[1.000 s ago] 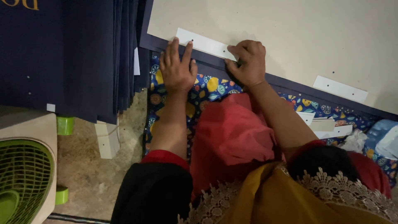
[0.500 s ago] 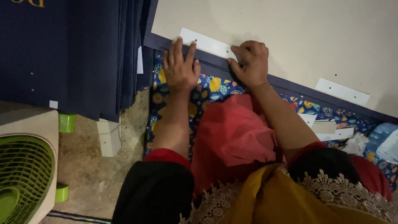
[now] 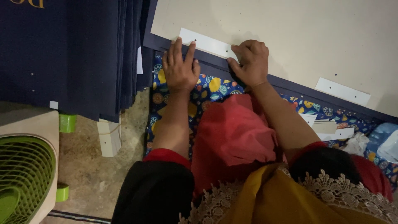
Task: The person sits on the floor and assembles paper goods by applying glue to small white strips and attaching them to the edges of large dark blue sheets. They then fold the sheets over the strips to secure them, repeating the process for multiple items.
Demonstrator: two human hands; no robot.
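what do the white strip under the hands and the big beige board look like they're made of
White strip: probably thin card or stiff paper, matte; it lies flat, has crisp edges and a small punched hole. Beige board: looks like greyboard or thick cardboard, matte and uncoated, wrapped along its edge in a navy border that may be paper or cloth; which one is unclear.

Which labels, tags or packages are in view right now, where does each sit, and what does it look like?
White label strip: on the beige board's lower edge, under both hands; long rectangle.
Second white strip: farther right on the same edge; plain with small holes.
Loose white strips: on the patterned cloth, right.
Gold lettering: top-left corner of the navy covers.
Small white tag: navy stack's lower edge.
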